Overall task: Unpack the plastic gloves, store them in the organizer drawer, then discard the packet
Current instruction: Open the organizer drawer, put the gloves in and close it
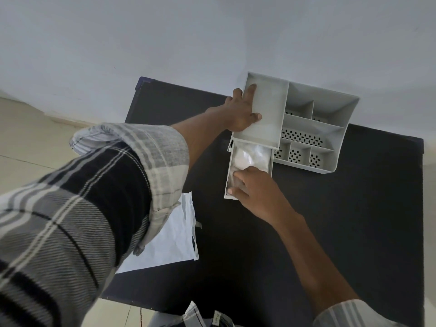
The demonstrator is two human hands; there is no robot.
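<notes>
Soft, even, rather dim daylight fills the view, with a cool bluish cast on the pale wall (pixel 212 31). No hard shadows fall on the dark matte bench (pixel 330 220); no glare shows. Wide-angle distortion bends the edges, and the near checked grey-and-black sleeve (pixel 70 208) looms large and slightly soft. The centre is fairly sharp.

Pale grey plastic compartment organizer (pixel 304 123) with perforated dot-patterned floors, black tabletop (pixel 330 232), white crumpled paper packet (pixel 169 241), black-grey-white plaid shirt sleeve (pixel 82 201)
</notes>
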